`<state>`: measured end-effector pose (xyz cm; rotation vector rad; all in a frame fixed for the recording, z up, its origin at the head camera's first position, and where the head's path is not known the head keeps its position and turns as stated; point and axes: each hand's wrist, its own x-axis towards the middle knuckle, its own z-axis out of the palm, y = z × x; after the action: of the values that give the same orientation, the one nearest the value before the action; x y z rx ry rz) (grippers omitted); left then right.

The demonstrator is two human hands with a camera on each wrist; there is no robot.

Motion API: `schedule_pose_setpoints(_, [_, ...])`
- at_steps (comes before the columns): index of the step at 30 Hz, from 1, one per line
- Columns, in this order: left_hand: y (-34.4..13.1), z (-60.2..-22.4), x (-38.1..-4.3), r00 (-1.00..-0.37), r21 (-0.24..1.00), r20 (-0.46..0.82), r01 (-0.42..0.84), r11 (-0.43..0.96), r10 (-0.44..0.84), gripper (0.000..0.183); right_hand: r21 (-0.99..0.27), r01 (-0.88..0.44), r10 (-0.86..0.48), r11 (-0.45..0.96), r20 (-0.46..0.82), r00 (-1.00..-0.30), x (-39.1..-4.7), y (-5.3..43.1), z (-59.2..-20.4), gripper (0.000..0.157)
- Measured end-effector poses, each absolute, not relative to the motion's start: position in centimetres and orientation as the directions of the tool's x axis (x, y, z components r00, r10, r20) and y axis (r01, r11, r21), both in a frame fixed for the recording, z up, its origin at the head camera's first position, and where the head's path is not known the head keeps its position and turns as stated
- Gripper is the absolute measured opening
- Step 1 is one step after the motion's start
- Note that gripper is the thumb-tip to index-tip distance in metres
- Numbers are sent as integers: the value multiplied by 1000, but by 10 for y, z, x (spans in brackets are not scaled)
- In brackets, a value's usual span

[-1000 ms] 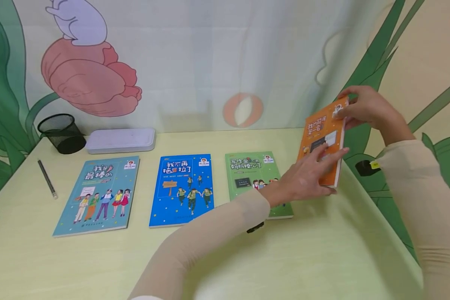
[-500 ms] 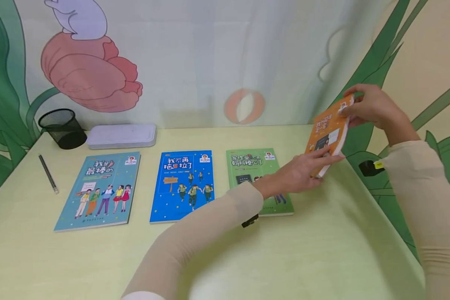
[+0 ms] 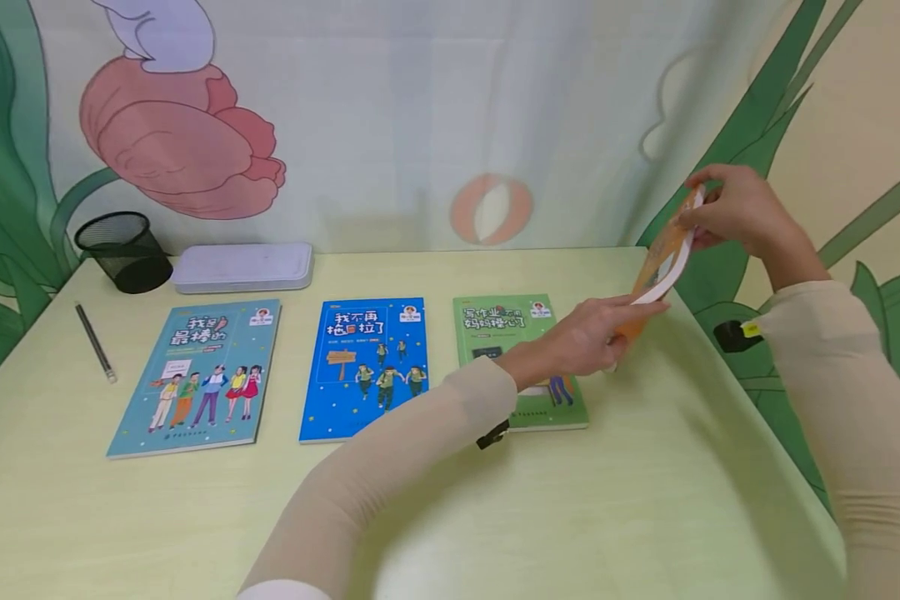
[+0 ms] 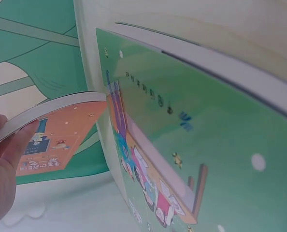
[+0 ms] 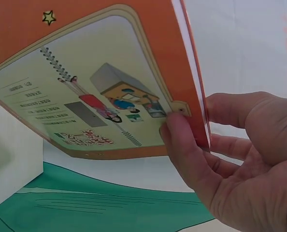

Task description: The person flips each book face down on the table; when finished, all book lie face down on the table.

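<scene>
An orange book (image 3: 662, 258) stands tilted and slightly bent above the table's right side. My right hand (image 3: 746, 212) pinches its upper end between thumb and fingers, also visible in the right wrist view, where the back cover of the orange book (image 5: 105, 38) faces the camera. My left hand (image 3: 581, 337) grips the lower end; in the left wrist view its fingers (image 4: 18, 150) lie against the cover at the page edge. Beneath my left forearm and hand lies a green book (image 3: 528, 419), partly hidden. It fills much of the left wrist view.
A blue book (image 3: 363, 367) and a teal book (image 3: 202, 375) lie left of the green one. Behind them are a lilac case (image 3: 243, 268) and a black mesh cup (image 3: 123, 254). A pencil (image 3: 93, 342) lies at far left. A printed curtain (image 3: 390, 125) hangs behind the table.
The orange book has turned from showing its front cover to nearly edge-on, and it bends more. My left hand has moved slightly up and left with its lower end.
</scene>
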<state>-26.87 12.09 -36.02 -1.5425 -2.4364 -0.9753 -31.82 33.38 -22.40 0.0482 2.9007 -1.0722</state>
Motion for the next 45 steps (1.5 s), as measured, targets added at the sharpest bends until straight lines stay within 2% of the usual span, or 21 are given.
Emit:
schedule_pose_setpoints(9, [118,-364,-270,-499,522,430,817,244,752,66,-632,22,17,775,-15,-1000,-318,328,-225,68])
schedule_pose_setpoints(16, [116,-365,-269,-512,556,497,808,196,701,67,-617,12,26,787,14,-1000,-318,322,-222,76])
schedule_pose_setpoints(19, [115,-365,-269,-537,569,509,796,205,673,66,-640,-1,19,768,24,-1000,-317,320,-222,78])
schedule_pose_setpoints(27, [115,-367,-265,-613,655,497,729,197,614,66,-725,-59,-22,686,60,-998,-320,328,-235,78])
schedule_pose_setpoints(35, [110,-365,-263,-638,683,553,716,147,536,65,-848,-129,-51,514,120,-991,-318,335,-244,71])
schedule_pose_setpoints(45, [107,-363,-261,-643,702,580,706,94,500,65,-907,-90,16,412,106,-994,-321,342,-267,72])
